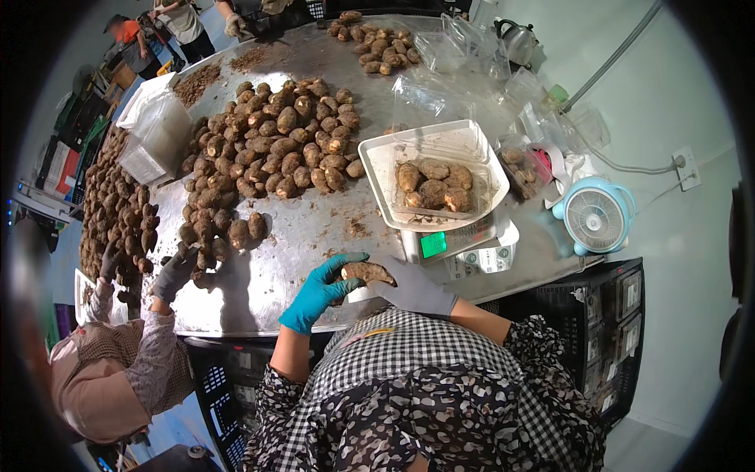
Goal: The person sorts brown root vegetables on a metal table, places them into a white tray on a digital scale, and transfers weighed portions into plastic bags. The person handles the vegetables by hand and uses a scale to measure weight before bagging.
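Note:
I hold an elongated brown tuber [363, 271] between my left hand [321, 293] in a teal glove and my right hand [413, 289] in a grey glove, low over the steel table's near edge. Just beyond my hands, a scale [436, 245] with a lit green display bears a white tray [373, 169]. A clear plastic box inside it contains several tubers [434, 193]. A large heap of tubers [287, 145] spreads over the table [314, 236] to the upper left of my hands.
A co-worker's gloved hands [173, 271] are among tubers at left; other people [189, 31] stand at the far left. Plastic boxes [153, 138], a kettle [515, 43], loose clear packaging [432, 51] and a blue fan [591, 216] surround the work area. Black crates [550, 315] stand below the right edge.

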### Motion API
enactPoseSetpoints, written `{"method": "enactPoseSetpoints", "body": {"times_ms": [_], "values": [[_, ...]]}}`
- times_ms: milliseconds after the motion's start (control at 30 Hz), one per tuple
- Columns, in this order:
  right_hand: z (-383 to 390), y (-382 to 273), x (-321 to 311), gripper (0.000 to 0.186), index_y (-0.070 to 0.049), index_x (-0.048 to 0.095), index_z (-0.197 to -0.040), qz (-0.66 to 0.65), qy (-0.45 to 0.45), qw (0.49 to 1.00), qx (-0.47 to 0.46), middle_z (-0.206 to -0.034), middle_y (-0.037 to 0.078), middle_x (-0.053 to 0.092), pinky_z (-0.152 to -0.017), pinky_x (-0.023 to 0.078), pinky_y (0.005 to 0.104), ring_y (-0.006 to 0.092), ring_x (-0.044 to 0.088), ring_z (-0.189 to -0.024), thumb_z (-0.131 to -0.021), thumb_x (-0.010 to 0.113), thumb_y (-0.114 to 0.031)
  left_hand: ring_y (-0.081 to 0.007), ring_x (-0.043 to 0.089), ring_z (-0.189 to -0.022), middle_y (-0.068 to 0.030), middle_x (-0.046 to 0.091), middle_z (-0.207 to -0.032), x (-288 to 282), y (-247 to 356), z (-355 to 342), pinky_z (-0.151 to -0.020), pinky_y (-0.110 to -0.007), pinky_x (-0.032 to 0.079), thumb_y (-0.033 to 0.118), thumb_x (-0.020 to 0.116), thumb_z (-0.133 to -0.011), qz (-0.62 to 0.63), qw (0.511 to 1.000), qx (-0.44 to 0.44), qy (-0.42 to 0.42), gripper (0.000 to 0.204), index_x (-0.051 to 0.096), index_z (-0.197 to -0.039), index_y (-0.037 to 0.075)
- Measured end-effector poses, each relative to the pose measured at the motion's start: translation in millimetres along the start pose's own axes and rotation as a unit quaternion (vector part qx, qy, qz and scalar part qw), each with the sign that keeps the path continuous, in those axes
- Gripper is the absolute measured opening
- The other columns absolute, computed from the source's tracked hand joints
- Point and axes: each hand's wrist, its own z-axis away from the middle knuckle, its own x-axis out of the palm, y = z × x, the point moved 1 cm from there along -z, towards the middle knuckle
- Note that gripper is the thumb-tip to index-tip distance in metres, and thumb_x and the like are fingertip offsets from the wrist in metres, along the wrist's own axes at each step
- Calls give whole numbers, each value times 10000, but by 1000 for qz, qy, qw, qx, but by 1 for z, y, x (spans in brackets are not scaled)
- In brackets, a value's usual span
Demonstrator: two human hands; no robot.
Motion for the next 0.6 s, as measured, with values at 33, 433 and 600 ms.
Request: {"method": "enactPoseSetpoints", "body": {"times_ms": [33, 433, 600], "values": [[-1, -1, 0, 450, -90, 461, -1230, 1, -3, 1000, 4, -1001, 210, 595, -769, 484, 425, 373, 615, -875, -846, 599, -278, -14, 348, -540, 40, 582, -811, 1, 1, 0, -458, -178, 249, 247, 686, -842, -6, 1000, -2, 7, 416, 580, -1228, 133], [10, -5, -31, 457, -79, 496, -1201, 61, 80, 992, -81, -952, 195, 615, -735, 499, 404, 356, 617, -845, -810, 645, -261, -29, 380, -512, 49, 555, -734, 16, 10, -19, -452, -171, 278, 363, 610, -888, 47, 998, -22, -18, 434, 566, -1238, 111], [11, -5, -38, 415, -33, 544, -1120, 2, 139, 990, -8, -947, 171, 626, -748, 501, 351, 285, 630, -845, -783, 683, -231, -223, 554, -977, -141, 567, -1155, -4, -38, -57, -842, -331, 460, 398, 514, -925, 529, 848, -28, -27, 490, 530, -1247, 30]]}}
